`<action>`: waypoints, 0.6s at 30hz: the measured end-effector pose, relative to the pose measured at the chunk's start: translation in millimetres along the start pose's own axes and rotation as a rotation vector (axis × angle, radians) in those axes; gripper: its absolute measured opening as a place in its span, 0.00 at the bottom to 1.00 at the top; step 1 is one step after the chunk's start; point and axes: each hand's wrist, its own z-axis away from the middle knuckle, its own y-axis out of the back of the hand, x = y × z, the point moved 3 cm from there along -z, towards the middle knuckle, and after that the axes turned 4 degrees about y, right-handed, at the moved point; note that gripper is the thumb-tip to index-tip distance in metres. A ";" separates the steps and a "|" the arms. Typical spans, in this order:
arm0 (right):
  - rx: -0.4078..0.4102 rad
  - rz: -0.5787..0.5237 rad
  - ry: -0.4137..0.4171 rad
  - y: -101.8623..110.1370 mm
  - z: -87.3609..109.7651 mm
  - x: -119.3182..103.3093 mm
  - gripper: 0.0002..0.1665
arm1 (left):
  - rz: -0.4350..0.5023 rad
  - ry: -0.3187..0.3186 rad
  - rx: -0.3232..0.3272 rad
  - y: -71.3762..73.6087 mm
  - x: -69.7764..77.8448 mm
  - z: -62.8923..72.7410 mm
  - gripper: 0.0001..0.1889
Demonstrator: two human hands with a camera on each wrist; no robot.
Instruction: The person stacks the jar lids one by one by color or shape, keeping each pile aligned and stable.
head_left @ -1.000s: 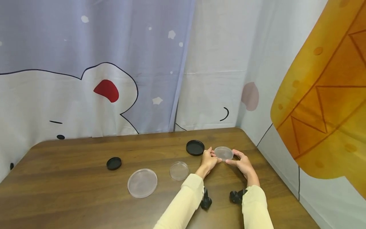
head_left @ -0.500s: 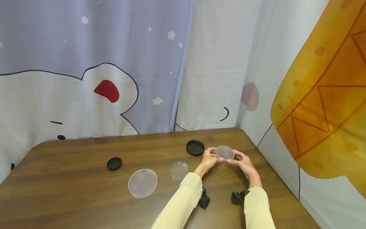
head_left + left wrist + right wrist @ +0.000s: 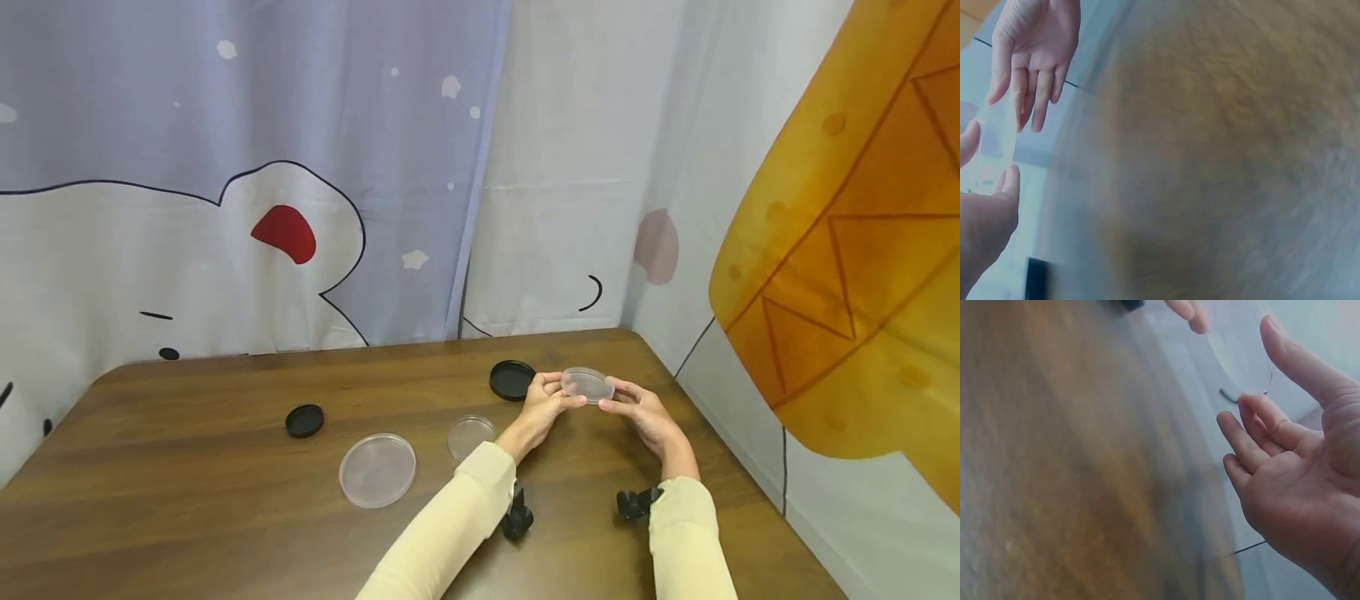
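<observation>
A clear, round, shallow dish like a petri dish point(image 3: 587, 384) is held between both hands, raised off the table and tilted. My left hand point(image 3: 538, 408) pinches its left edge between thumb and fingers. From the opposite side, my right hand point(image 3: 651, 419) pinches the right edge. In the right wrist view the dish point(image 3: 1241, 347) looks faint against the bright curtain, with thumb and index finger at its rim. The left wrist view shows the dish point(image 3: 1000, 134) nearly edge-on between the two hands.
A black round dish point(image 3: 512, 381) stands just behind my left hand. Further left are a smaller black dish point(image 3: 304, 421), a large clear dish point(image 3: 377, 471) and a small clear dish point(image 3: 469, 437), partly behind my left arm. Curtains point(image 3: 555, 208) border the wooden table point(image 3: 225, 500).
Both hands have raised the clear dish a little and tipped it. The forearms have spread slightly apart. The other dishes stay in place, while the head view has shifted slightly.
</observation>
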 end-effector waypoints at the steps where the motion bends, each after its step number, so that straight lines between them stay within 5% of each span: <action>1: 0.002 -0.010 0.016 -1.0 1.4 -3.8 0.47 | 0.012 -0.009 -0.009 -0.7 4.4 2.1 0.32; 18: 0.065 -0.182 0.216 -41.9 4.3 -48.2 0.43 | -0.003 -0.118 -0.091 23.1 64.0 35.4 0.34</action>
